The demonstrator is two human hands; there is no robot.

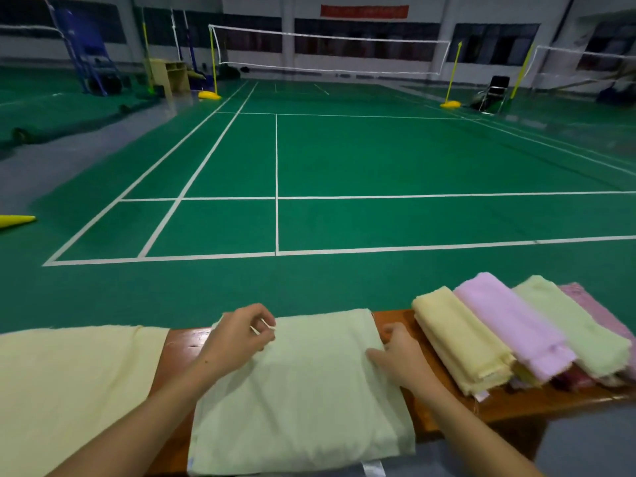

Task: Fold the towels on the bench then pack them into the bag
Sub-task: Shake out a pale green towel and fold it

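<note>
While the pale green towel [303, 390] is lying partly folded on the wooden worktop [499, 404], the left hand [237, 335] is pinching its far edge in a narrow grip and the right hand [399, 356] is pressing its right side, fingers spread. A yellow towel [69, 383] is lying left; four soft folded towels [516, 332] are lying right, with the green court [344, 166] stretching beyond.

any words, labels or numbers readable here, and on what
Nothing here can be read.
Red banner on the far wall: it carries lettering, too blurred to read.
Small tag on the folded yellow towel: too small to tell if anything is printed.
Pale green towel under the left hand and right hand: no text visible.
</note>
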